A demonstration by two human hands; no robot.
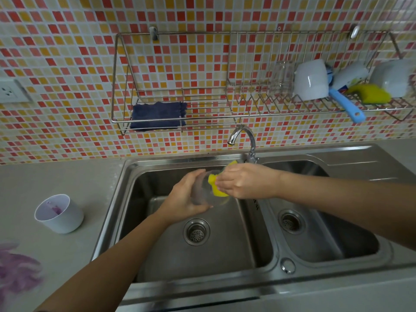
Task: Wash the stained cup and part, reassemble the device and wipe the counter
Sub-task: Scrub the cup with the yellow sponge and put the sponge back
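Over the left basin of the steel sink [135, 199], my left hand [184, 197] grips a clear glass cup [209, 194] tipped on its side. My right hand [245, 183] presses a yellow sponge [215, 186] against the cup's mouth. A white cup [59, 213] with purple stains inside stands upright on the counter to the left of the sink. A purple spill [15, 266] smears the counter at the lower left edge.
The faucet [242, 136] arches behind my hands; no water is visible. A wall rack [171, 37] holds a folded dark blue cloth [158, 114], a glass, white cups, a blue-handled brush [345, 104] and another yellow sponge [369, 93]. A wall socket [9, 91] sits far left.
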